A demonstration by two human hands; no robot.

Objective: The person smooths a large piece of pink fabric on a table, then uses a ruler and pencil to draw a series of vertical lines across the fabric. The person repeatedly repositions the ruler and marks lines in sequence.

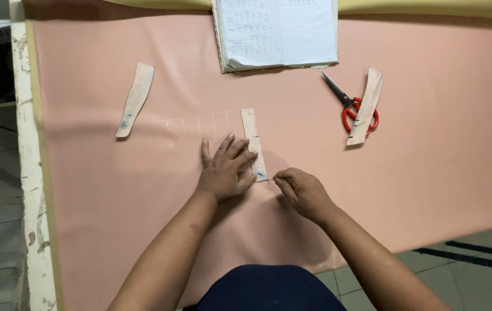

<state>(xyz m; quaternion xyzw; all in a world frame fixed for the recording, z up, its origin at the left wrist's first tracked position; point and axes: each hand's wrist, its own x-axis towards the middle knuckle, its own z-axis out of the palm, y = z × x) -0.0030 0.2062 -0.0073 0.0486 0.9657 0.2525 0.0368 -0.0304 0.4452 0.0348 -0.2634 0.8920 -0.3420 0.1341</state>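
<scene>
The template (253, 141), a narrow pale strip, lies flat on the pink sheet (430, 173) near the middle of the bench (30, 190), running from far to near with a slight lean to the right. The left hand (226, 170) lies spread on the sheet just left of the template, fingers fanned wide, the fingertips pressing on the strip's left edge near its near end. The right hand (303, 190) sits just right of that near end, fingers pinched narrow on something thin; what it is I cannot tell, but its tip meets the strip's near corner. Faint white lines (200, 122) mark the sheet left of the template's far end, a row of short strokes under one long line.

Far to the left lies a second strip (135, 98), curved, with two small round marks near its near end. To the right, well apart from the hands, lie red-handled scissors (349, 103), blades pointing far and left, and a third strip (367, 106) rests across their handles. At the far edge an open notebook (277, 31) lies on the sheet. The pink sheet covers nearly the whole bench, and the bench's worn white edge shows on the left.
</scene>
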